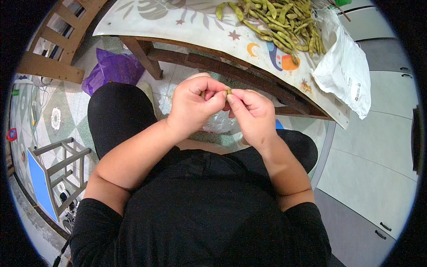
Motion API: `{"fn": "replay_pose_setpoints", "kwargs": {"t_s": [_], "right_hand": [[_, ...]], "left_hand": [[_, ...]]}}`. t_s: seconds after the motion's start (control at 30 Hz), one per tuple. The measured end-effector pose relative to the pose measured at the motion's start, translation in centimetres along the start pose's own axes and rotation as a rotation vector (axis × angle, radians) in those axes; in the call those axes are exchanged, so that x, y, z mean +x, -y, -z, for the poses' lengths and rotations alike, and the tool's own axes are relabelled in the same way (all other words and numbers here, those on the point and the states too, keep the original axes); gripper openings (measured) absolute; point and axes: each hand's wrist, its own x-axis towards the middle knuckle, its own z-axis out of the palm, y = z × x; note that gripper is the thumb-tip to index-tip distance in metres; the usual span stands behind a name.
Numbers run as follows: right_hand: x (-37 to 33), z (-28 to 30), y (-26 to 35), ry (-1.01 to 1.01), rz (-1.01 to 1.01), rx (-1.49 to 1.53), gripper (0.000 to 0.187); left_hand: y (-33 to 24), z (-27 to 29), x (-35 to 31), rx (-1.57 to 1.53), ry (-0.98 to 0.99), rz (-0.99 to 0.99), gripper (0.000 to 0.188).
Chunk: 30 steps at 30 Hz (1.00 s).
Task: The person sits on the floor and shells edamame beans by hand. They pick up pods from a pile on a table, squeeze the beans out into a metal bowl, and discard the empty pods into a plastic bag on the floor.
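Note:
Between my two hands, above my lap, is a small green bean pod (229, 91), mostly covered by fingers. My left hand (192, 103) is closed, its thumb and forefinger pinching one end of the pod. The other end sits in the pinch of my right hand (255, 112), and the fingertips of both hands nearly meet. Below the hands a clear plastic bag (221, 123) shows in part; its contents cannot be made out. On the table ahead lies a heap of green bean pods (284, 22).
The table (187, 22) has a patterned cover and a wooden frame. A white sack (346, 66) hangs over its right edge. A purple bag (111, 69) lies on the floor near my left knee, by a wooden chair (55, 40). A blue-topped stool (40, 184) lies tipped at left; cabinets (369, 138) stand right.

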Motion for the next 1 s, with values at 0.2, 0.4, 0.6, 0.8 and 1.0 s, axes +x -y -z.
{"fn": "replay_pose_setpoints", "kwargs": {"t_s": [0.2,0.4,0.6,0.8,1.0], "right_hand": [[0.0,0.0,0.6,0.078,-0.153,0.188,0.014],[0.7,1.1,0.0,0.273,-0.268,0.413,0.020],[0.7,0.6,0.1,0.200,-0.239,0.397,0.021],[0.4,0.1,0.1,0.130,-0.170,0.340,0.024],[0.7,0.1,0.0,0.131,-0.198,0.411,0.028]], "left_hand": [[0.3,-0.2,-0.2,-0.024,-0.011,0.008,0.006],[0.1,-0.6,-0.5,-0.497,0.016,0.244,0.007],[0.7,-0.5,-0.4,-0.296,-0.018,0.121,0.007],[0.5,-0.3,-0.2,-0.004,-0.049,-0.047,0.006],[-0.1,-1.2,-0.4,-0.631,-0.024,0.188,0.014]]}}
